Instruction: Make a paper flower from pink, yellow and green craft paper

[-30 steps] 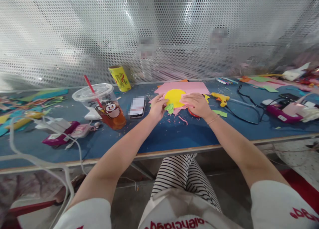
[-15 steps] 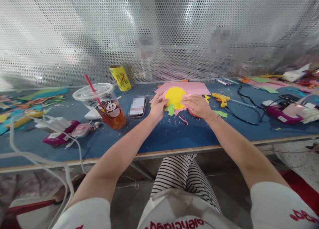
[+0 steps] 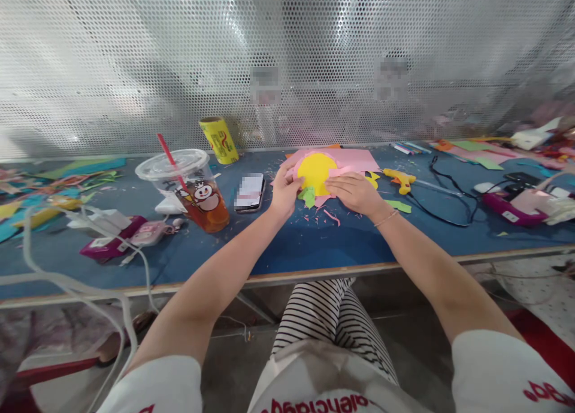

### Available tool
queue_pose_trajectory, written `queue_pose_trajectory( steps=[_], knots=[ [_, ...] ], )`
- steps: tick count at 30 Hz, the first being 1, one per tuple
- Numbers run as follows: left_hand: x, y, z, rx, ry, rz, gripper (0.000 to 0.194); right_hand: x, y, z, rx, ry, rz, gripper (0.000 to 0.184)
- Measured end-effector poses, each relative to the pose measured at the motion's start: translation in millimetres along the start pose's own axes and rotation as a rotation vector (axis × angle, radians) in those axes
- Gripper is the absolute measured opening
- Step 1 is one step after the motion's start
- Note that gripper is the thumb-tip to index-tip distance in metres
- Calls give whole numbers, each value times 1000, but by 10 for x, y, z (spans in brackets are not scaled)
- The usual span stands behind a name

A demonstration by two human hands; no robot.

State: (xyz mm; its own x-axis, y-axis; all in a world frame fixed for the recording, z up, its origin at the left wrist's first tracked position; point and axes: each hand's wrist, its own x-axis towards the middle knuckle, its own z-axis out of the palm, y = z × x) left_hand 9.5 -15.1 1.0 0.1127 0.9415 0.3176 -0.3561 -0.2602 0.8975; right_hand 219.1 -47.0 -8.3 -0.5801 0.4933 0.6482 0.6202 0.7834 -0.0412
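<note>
A round yellow paper disc (image 3: 317,175), with pink paper along part of its rim, is held tilted above the table. My left hand (image 3: 284,190) is closed on the disc's left edge, thumb toward the front. At the right edge, my right hand (image 3: 358,193) pinches a pink paper strip (image 3: 345,170) against the disc. Crumpled green paper (image 3: 308,196) shows just below the disc's lower left. Behind lies a pink sheet (image 3: 362,158), partly covered by the disc and hands. Small pink scraps (image 3: 332,217) are scattered in front.
A drink cup (image 3: 204,200) with a red straw, a phone (image 3: 250,192) and a yellow tube (image 3: 219,140) stand or lie leftward. To the right are a yellow glue gun (image 3: 399,178), its black cord and a purple power strip (image 3: 514,210). A perforated metal panel (image 3: 314,54) closes the back.
My right hand's fingers shift at the disc's right edge, and the pink strip there shows more. The disc tilts slightly. My left hand keeps its hold.
</note>
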Motion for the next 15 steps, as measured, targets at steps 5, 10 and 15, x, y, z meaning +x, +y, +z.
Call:
queue_pose_trajectory(
  steps=[5, 10, 15],
  knots=[
    [14, -10, -6, -7, -5, 2, 51, -1, -20, 13, -6, 12, 25, 33],
    [43, -1, -24, -18, 16, 4, 50, 3, -63, -3, 12, 95, 61, 36],
    [99, -22, -82, 7, 52, 25, 47, -1, 2, -16, -109, 252, 103, 43]
  ],
)
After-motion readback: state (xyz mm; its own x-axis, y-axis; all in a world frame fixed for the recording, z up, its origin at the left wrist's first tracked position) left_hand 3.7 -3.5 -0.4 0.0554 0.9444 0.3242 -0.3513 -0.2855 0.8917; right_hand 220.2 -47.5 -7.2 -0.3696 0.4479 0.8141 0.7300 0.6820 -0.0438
